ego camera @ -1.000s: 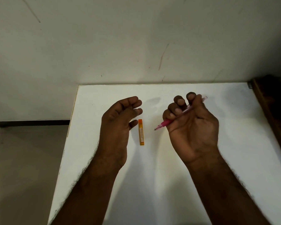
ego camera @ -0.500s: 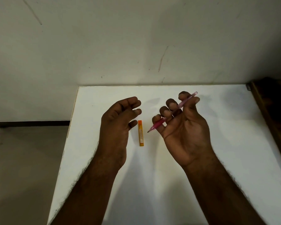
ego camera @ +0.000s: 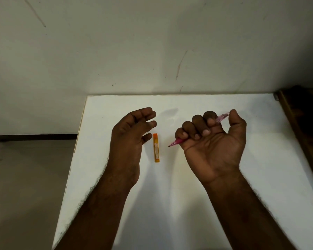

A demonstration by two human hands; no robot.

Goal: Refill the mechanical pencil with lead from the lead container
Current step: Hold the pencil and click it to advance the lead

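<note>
Head view shows a white table (ego camera: 206,204) filling the lower centre and right of the frame, set against a pale wall (ego camera: 152,42) marked with a few scuffs. The right hand (ego camera: 212,147), right of centre, is turned palm up with its fingers curled round a pink pencil (ego camera: 177,141). The pencil runs diagonally through the fist: its pointed tip sticks out at the lower left, toward the middle of the frame, and its clear pink back end shows at the upper right between the fingers and the thumb. The left hand (ego camera: 128,139), left of centre, holds nothing; its fingers are loosely bent and spread, hovering over the table. Between the two hands, just beside the left hand's little finger and apart from the pencil tip, an orange lead case (ego camera: 156,147) lies flat on the table, its long side running up and down the frame. A dark wooden edge (ego camera: 300,123) borders the table at the right of the frame, and a grey floor (ego camera: 25,186) shows at the lower left.
</note>
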